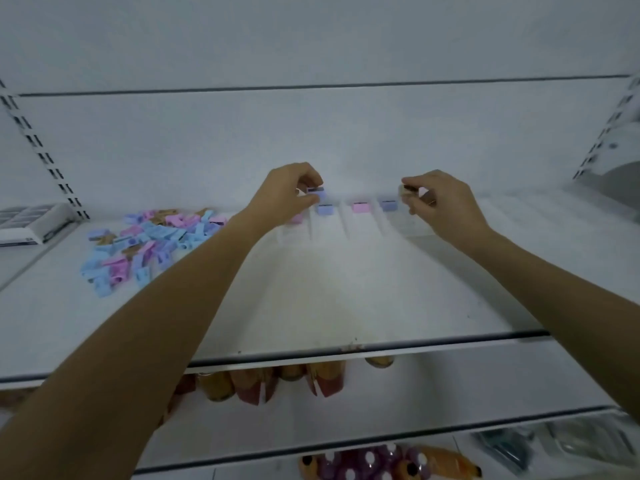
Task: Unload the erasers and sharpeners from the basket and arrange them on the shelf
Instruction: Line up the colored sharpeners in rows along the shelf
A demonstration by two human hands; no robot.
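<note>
Head view: left hand (287, 197) reaches to the back of the shelf (346, 299), grip pinched on a purple sharpener (316, 190). Right hand (441, 206) has its grip nipping a small beige piece (408, 189). A row of sharpeners (360, 206) sits between the hands, and a loose pile (149, 244) lies on the shelf to the left.
</note>
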